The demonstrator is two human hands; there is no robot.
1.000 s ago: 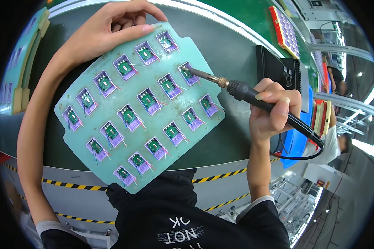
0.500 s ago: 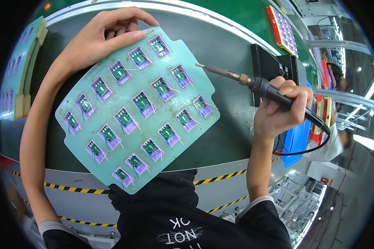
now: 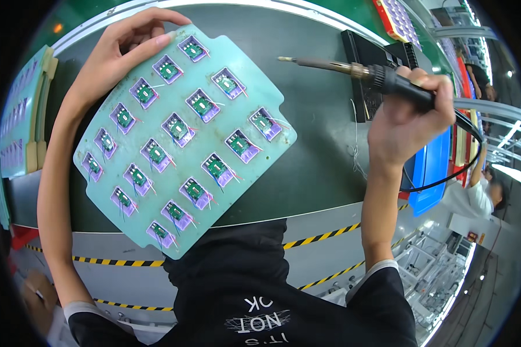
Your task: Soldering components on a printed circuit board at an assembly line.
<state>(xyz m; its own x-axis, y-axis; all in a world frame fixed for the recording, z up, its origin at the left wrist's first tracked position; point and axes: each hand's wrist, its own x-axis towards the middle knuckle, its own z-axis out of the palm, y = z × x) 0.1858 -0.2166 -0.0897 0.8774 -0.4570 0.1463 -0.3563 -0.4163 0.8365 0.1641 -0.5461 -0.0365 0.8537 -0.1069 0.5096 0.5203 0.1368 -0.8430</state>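
A pale green tray (image 3: 256, 95) lies tilted on the dark bench mat, its near corner jutting past the bench edge. Set in it are rows of small purple cases (image 3: 250, 155), each with a green circuit board (image 3: 203, 106) and thin coloured wires. My left hand (image 3: 124, 49) grips the tray's far left corner, thumb on top and fingers curled at the edge. In my right hand (image 3: 405, 124) is a soldering iron (image 3: 359, 70) with a black handle, its tip pointing left. That tip hovers beyond the tray's right side, apart from the boards.
Stacked green trays (image 3: 26, 115) stand at the far left. To the right are a black box-shaped unit (image 3: 359, 46), a blue bin (image 3: 428, 173) and the iron's black cable (image 3: 446, 184). Another tray with a red edge (image 3: 396, 23) sits farther back. A co-worker (image 3: 481, 196) is at the right.
The soldering iron and my right hand have moved right, away from the tray's edge. The tray appears slightly farther left and higher in view, with my left hand still on its corner.
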